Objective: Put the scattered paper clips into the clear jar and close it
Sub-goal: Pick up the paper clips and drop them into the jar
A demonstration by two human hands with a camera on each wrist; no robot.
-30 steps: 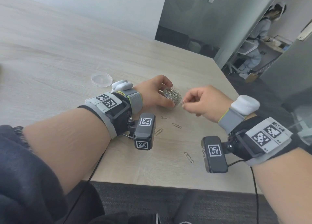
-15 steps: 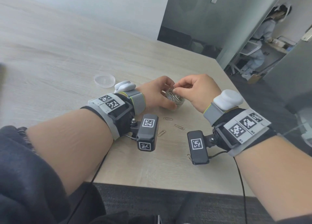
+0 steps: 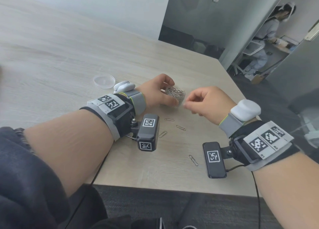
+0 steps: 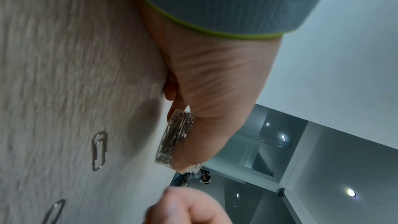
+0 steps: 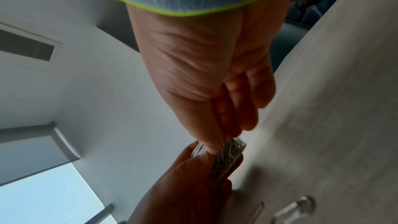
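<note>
My left hand (image 3: 165,93) grips the small clear jar (image 3: 176,94), which stands on the table packed with silver paper clips and has no lid on. The left wrist view shows the jar (image 4: 175,140) held against the thumb. My right hand (image 3: 188,102) hovers just right of the jar with fingers curled to the thumb and nothing visible in them. In the right wrist view its fingertips (image 5: 215,144) are close to the jar (image 5: 228,159). Several loose paper clips (image 3: 180,127) lie on the table in front of the jar. The clear round lid (image 3: 104,81) lies to the left.
The light wooden table (image 3: 51,56) ends at a near edge (image 3: 172,187) close to my body and a right edge beyond the right hand. One clip (image 3: 193,160) lies near the front edge. Another person sits in the room beyond the doorway (image 3: 269,39).
My right hand was pinching something small above the jar's mouth half a second ago; it has now drawn back to the right and lower. The left hand and jar stayed put.
</note>
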